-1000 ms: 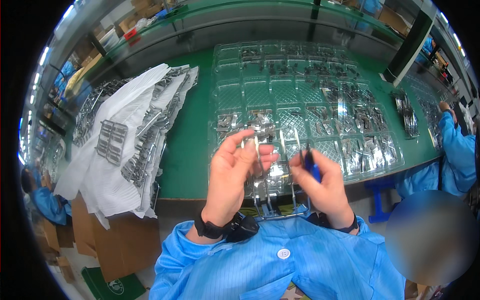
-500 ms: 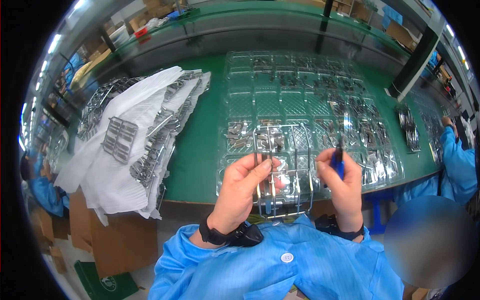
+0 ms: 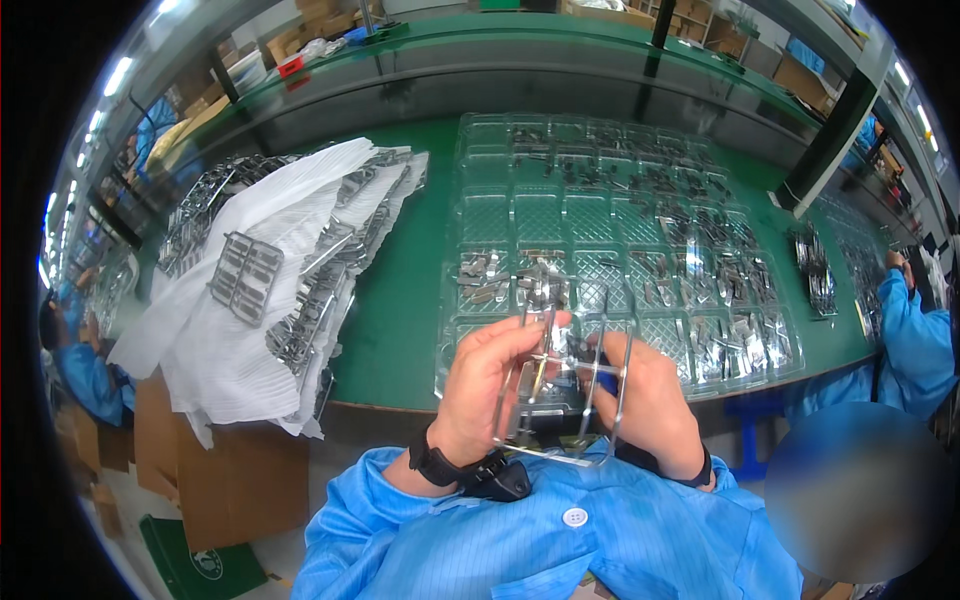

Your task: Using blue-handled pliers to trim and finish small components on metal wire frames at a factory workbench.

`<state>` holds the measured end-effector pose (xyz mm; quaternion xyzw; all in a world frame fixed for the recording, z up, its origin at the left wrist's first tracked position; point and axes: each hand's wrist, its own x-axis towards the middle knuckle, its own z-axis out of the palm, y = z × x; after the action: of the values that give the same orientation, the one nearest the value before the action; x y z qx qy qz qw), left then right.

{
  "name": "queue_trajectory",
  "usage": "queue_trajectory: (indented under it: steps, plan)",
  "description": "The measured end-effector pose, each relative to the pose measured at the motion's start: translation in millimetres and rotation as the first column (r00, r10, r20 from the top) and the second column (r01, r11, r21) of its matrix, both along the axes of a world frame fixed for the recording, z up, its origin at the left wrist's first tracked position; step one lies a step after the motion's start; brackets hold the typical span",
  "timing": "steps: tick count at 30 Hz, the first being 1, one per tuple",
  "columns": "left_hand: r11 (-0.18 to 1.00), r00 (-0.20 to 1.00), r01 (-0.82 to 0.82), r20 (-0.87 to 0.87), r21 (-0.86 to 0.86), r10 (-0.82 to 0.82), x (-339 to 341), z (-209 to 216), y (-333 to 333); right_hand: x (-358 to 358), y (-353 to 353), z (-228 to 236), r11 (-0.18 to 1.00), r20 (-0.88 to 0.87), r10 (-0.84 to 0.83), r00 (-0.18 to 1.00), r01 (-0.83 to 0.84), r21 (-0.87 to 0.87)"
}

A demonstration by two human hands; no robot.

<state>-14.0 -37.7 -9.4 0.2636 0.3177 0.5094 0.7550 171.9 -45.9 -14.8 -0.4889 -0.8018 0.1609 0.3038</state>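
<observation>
Metal sprue frame (image 3: pixel 560 385) is held up close to the chest, above the near edge of the green bench (image 3: pixel 400 300) & just in front of the clear compartment tray (image 3: pixel 600 240). Left hand (image 3: pixel 490 385) is wrapped round the frame's left rail, fingers (image 3: pixel 525 335) curled shut on it w/ thumb on the near side. Right hand (image 3: pixel 645 400) is closed round a blue-handled tool (image 3: pixel 600 372), prob. a cutter, its tip set vs. the frame's middle; how tightly the tool's tip bites can't be told, as it's hidden betw. the hands. Risks, as judged: the frame is thin & gripped on one side only, so a hard squeeze of the tool may twist it or spring it out of the left hand; a freed small part may be flicked off past the bench edge to the floor, since the work is done over the lap, not over the tray. Tray pockets (image 3: pixel 700 290) nearest the hands are already holding small metal pcs, so a dropped part may land in the wrong pocket & get mixed. Sharp cut stubs may nick bare fingers. At left, more frames (image 3: pixel 245 275) are stacked on white paper sheets (image 3: pixel 250 350), well apart from the hands, so are unlikely to be disturbed. Other workers' blue sleeves (image 3: pixel 915 330) are seen at the far right.
</observation>
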Motion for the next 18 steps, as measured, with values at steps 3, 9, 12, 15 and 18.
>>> queue_trajectory:
  steps: [3,9,12,15,18]
  plan:
    - [0.998,0.998,-0.054,0.015,0.008,0.054,3.5,-6.1,-0.4,-4.8,0.6,-1.4,0.999,0.026,0.026,0.999,-0.025,-0.022]
    - [0.995,0.994,-0.094,0.049,-0.021,0.095,3.7,-9.5,-1.3,-5.3,-0.6,-3.8,0.996,-0.055,0.074,0.996,-0.072,0.053]
    - [0.995,0.995,-0.090,0.051,-0.031,0.091,5.4,-4.1,-2.5,-4.9,-0.6,-3.8,0.998,-0.050,0.047,0.998,-0.045,0.049]
    - [0.994,0.993,-0.098,0.059,-0.044,0.101,6.3,-3.4,-3.4,-5.7,-0.2,-3.7,0.999,0.028,0.036,0.999,-0.036,-0.021]
    - [0.996,0.992,-0.071,0.097,-0.049,0.076,7.6,-8.2,-2.8,-8.3,-1.0,-4.3,0.996,0.021,0.073,0.997,-0.074,0.049]
